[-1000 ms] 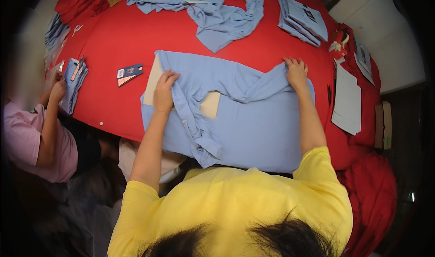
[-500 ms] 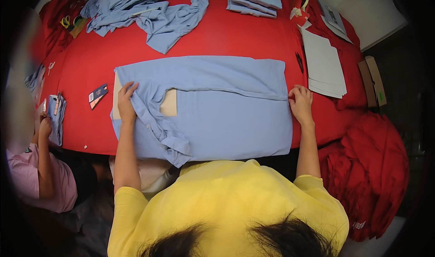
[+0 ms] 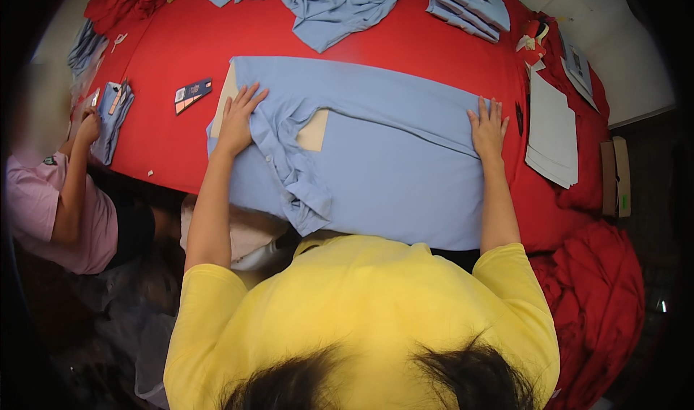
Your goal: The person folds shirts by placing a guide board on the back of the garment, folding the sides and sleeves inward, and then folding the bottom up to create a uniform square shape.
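Light-blue button-up shirt (image 3: 405, 171) spread on red-covered counter (image 3: 173, 56), right in front of person in yellow top (image 3: 361, 301). Shirt mostly smooth on the right; bunched on the left, where a buttoned strip (image 3: 271, 160) runs down toward the near edge. Beige board (image 3: 314, 131) shows through a gap in the shirt and again along its left edge.

Left hand (image 3: 238, 123) open, palm down, fingers spread on shirt's left part, next to the bunched fabric. Right hand (image 3: 489, 129) open, fingers extended, resting at shirt's right edge. Neither one gripping.

Right of shirt: stack of white sheets (image 3: 551, 131), slim dark tool (image 3: 519, 119) between it and right hand. Far side: rumpled light-blue garments (image 3: 343, 9), pile of folded shirts (image 3: 470, 9) to their right. Left of shirt: dark hang tag (image 3: 193, 92), apart from it. Further left, co-worker in pink top (image 3: 40, 200), one hand (image 3: 88, 126) beside a folded blue garment (image 3: 112, 121); grip unclear.
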The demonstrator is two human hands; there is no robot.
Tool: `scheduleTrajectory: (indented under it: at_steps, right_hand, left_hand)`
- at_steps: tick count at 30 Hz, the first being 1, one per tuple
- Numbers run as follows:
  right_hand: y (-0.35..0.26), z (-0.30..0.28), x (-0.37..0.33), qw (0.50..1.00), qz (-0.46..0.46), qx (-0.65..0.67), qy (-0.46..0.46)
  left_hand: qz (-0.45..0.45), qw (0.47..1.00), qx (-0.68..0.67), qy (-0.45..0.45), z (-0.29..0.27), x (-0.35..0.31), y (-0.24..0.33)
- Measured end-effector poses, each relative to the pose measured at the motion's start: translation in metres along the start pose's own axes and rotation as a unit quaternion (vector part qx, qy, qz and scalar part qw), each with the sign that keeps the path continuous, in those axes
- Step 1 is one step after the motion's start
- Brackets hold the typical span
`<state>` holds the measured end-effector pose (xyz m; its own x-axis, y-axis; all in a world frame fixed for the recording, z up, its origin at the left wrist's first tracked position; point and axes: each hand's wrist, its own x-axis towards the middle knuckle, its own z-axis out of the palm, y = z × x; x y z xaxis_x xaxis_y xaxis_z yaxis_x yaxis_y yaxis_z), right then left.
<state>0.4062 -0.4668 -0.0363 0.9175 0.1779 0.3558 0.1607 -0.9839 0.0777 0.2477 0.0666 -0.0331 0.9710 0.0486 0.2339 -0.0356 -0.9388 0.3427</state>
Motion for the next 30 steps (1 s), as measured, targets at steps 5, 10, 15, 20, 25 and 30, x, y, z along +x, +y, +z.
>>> scheduleTrajectory:
  at_steps: [5, 10, 15, 20, 25, 30]
  right_hand:
    - [-0.135, -0.079, -0.064, 0.877, -0.05, 0.464, -0.116]
    - [-0.252, -0.133, -0.158, 0.828, -0.428, 0.317, -0.177]
    - [-0.266, -0.17, -0.124, 0.733, -0.34, 0.476, -0.348]
    - [-0.22, -0.141, -0.054, 0.647, 0.011, 0.718, -0.257]
    - [-0.193, -0.079, -0.098, 0.816, 0.16, 0.541, -0.124]
    - [-0.229, -0.138, -0.198, 0.643, -0.007, 0.512, -0.57]
  left_hand:
    - [0.031, 0.996, -0.028, 0.081, -0.001, -0.016, -0.004]
    - [0.064, 0.989, -0.083, 0.105, -0.004, -0.007, 0.004]
    - [0.079, 0.994, -0.057, 0.039, -0.014, -0.005, -0.019]
    - [0.11, 0.991, 0.003, -0.082, -0.039, 0.019, -0.024]
    - [0.059, 0.981, 0.036, -0.179, -0.054, 0.031, -0.006]
    - [0.027, 0.978, 0.019, -0.208, -0.056, 0.027, -0.017]
